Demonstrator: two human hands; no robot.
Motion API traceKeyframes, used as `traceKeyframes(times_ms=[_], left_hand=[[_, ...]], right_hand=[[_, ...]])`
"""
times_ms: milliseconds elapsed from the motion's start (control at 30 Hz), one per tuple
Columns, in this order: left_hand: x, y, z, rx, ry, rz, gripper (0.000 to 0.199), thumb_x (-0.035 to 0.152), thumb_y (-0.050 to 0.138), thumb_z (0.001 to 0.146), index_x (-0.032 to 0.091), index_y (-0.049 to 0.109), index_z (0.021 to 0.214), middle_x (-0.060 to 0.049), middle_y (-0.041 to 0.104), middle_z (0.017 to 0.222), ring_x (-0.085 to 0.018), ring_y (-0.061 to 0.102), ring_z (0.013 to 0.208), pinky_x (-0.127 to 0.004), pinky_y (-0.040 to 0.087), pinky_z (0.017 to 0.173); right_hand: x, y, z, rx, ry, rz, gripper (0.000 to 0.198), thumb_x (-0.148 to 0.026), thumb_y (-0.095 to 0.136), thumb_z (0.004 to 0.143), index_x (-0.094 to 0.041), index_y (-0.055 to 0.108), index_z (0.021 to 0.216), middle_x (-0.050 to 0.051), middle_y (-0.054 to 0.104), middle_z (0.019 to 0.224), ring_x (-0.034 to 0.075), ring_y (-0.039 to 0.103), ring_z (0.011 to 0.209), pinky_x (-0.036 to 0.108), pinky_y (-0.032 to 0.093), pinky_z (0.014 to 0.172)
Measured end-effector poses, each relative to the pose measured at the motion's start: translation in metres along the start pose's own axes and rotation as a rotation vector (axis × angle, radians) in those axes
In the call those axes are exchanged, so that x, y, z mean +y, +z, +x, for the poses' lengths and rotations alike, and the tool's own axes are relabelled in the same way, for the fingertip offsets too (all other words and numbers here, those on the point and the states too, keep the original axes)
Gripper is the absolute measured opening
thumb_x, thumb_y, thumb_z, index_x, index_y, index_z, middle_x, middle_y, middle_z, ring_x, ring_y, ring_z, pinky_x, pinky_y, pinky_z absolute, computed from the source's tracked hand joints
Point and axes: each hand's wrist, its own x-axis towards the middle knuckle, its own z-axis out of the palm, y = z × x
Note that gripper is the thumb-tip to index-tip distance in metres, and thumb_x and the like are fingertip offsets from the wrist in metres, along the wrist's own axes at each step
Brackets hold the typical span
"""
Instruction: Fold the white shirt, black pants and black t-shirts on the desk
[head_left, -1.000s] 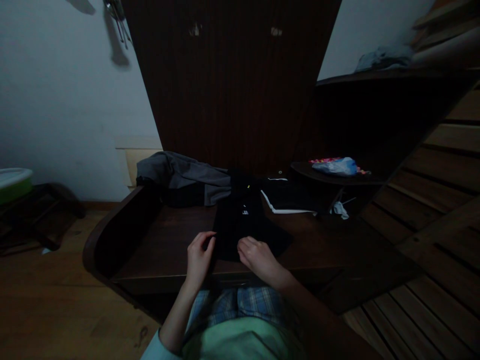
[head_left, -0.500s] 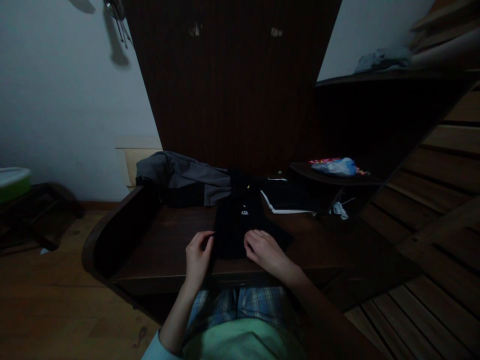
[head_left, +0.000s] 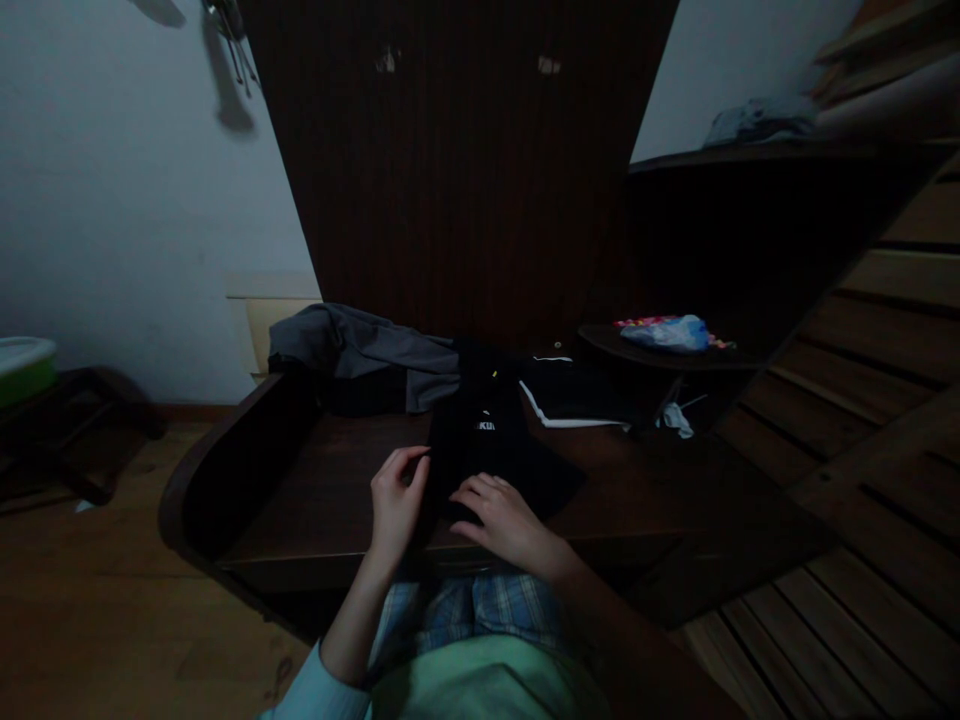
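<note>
A black garment (head_left: 487,455) with small white lettering lies on the dark wooden bench seat in front of me. At its left edge my left hand (head_left: 400,492) is closed, thumb and fingertips pinched together on the cloth. My right hand (head_left: 499,515) rests on the near part of the garment, palm down, with its fingers stretched to the left and the thumb apart. Behind the garment, to the right, lies a folded black cloth (head_left: 574,393) with a white edge. A crumpled grey garment (head_left: 367,345) is heaped at the back left. Dim light hides the black garment's folds.
The bench (head_left: 352,465) has a raised curved side (head_left: 195,490) on the left. On the right, a small shelf (head_left: 637,350) carries a plastic package (head_left: 675,333). A green tub (head_left: 26,370) stands on a dark stool at far left. Wooden slats (head_left: 862,370) rise at right.
My right hand has slid left and slightly nearer over the black garment, and its fingers have spread. My left hand stays at the garment's left edge, slightly raised.
</note>
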Motion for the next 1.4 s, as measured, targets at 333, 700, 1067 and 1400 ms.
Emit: traceKeyframes(times_ms=[333, 700, 1067, 1400], left_hand=[[0.001, -0.004, 0.01, 0.042, 0.008, 0.003, 0.018, 0.03, 0.05, 0.078, 0.017, 0.062, 0.082, -0.003, 0.063, 0.078, -0.016, 0.059, 0.074, -0.026, 0.046, 0.067], [-0.005, -0.005, 0.011, 0.06, -0.028, -0.026, 0.018, 0.029, 0.05, 0.078, 0.017, 0.062, 0.083, -0.003, 0.063, 0.079, -0.016, 0.059, 0.076, -0.027, 0.046, 0.069], [-0.006, -0.004, 0.009, 0.073, -0.035, -0.014, 0.019, 0.031, 0.049, 0.078, 0.017, 0.062, 0.082, -0.003, 0.063, 0.08, -0.017, 0.059, 0.076, -0.027, 0.046, 0.07], [-0.008, -0.008, 0.005, 0.081, -0.059, 0.017, 0.019, 0.03, 0.047, 0.078, 0.017, 0.06, 0.082, -0.004, 0.061, 0.079, -0.017, 0.058, 0.076, -0.028, 0.046, 0.068]], right_hand=[[-0.001, 0.001, -0.004, 0.049, 0.031, -0.08, 0.014, -0.008, 0.047, 0.073, -0.017, 0.055, 0.079, 0.004, 0.059, 0.081, 0.016, 0.051, 0.079, 0.028, 0.039, 0.071], [0.009, 0.008, -0.019, 0.185, 0.067, 0.056, 0.025, -0.004, 0.044, 0.07, -0.017, 0.049, 0.09, 0.005, 0.056, 0.092, 0.018, 0.049, 0.087, 0.03, 0.042, 0.077], [0.021, 0.003, -0.033, 0.301, -0.003, 0.042, 0.02, -0.001, 0.042, 0.073, -0.018, 0.052, 0.077, 0.004, 0.058, 0.078, 0.016, 0.051, 0.077, 0.028, 0.042, 0.069], [0.019, -0.004, -0.034, 0.164, 0.094, 0.063, 0.037, -0.006, 0.044, 0.065, -0.015, 0.05, 0.1, 0.01, 0.056, 0.104, 0.021, 0.049, 0.1, 0.038, 0.039, 0.088]])
